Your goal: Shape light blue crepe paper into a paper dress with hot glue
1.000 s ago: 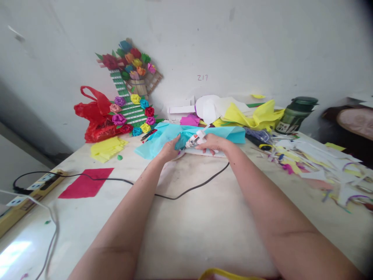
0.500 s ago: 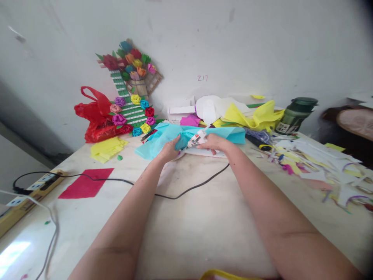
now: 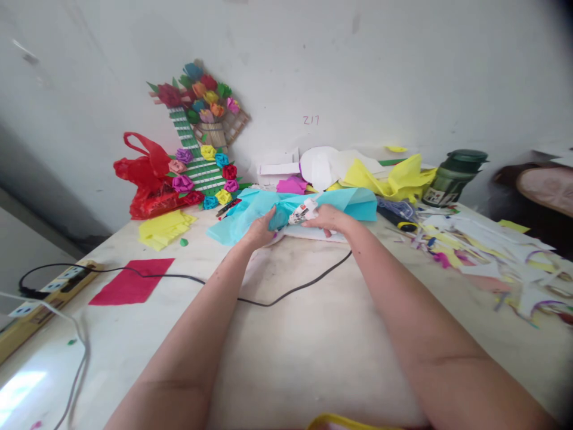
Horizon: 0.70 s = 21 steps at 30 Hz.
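Observation:
My right hand is closed around a white glue gun, its nozzle pointing left and down at the light blue paper. That paper lies crumpled and spread over a white piece on the table. With thumb raised, my left hand grips the blue paper just left of the nozzle; its other fingers are partly hidden. The nozzle tip is close to the left fingers, and whether it touches the paper I cannot tell.
A black cord runs across the table to a power strip. Dark red paper lies left, paper scraps right. Behind stand a red bag, paper-flower craft and green bottle. A black-yellow cutter lies nearby.
Almost nothing differs. Both hands stay in place, with the glue gun and blue paper held as before.

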{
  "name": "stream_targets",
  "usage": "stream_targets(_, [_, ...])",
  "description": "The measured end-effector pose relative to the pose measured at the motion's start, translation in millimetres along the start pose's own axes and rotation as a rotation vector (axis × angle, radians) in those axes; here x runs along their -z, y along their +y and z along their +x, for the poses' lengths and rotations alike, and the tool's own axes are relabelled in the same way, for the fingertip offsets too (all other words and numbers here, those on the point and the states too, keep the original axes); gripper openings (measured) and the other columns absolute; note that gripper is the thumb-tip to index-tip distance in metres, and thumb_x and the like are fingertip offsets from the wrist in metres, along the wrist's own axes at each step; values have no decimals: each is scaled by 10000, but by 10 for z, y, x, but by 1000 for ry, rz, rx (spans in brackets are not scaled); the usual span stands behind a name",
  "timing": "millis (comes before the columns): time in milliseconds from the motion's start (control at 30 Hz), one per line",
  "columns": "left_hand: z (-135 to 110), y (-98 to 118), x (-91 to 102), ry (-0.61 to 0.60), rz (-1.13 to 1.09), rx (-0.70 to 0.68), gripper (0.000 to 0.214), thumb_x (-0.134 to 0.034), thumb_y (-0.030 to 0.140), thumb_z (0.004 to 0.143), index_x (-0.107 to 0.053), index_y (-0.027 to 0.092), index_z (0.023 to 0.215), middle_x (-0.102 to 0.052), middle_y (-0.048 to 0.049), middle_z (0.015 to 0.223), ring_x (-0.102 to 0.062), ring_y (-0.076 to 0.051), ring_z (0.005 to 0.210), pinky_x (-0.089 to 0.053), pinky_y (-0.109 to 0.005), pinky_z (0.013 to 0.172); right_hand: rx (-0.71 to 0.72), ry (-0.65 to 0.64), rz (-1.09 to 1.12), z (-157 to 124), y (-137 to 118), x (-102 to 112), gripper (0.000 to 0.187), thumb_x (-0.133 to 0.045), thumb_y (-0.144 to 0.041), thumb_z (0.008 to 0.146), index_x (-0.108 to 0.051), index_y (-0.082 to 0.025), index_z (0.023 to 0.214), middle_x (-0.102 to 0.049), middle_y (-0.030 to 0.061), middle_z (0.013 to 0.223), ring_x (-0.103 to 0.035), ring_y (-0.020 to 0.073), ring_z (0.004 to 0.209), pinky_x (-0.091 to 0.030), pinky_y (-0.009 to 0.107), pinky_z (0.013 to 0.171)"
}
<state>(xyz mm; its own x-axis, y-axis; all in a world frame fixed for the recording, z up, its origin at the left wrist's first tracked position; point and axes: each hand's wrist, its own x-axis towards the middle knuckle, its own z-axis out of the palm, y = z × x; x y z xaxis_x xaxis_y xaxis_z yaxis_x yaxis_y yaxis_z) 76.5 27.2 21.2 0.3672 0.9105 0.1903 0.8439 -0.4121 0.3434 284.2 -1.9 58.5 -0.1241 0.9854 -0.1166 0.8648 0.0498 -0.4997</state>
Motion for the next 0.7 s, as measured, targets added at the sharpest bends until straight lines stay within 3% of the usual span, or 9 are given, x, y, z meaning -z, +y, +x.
stream_targets(367, [11,-19,-17,7,36,0,765,-551,165,682,-209,161,1366,-460,-88,1287,-460,-220,1143,-372,-274,922,22,-86,38,-25,-21,-9,333,-585,-473,652,-484,-160,599,-463,-17,341,-471,121,448,-368,216,496])
stream_targets(700, [31,-37,-35,11,28,-5,770,-548,155,676,-207,161,1367,-449,-76,1298,-448,-209,1157,-363,-255,936,102,-122,74,12,-9,-39,338,-608,-474,651,-553,-149,729,-489,-39,414,-452,98,378,-391,220,487])
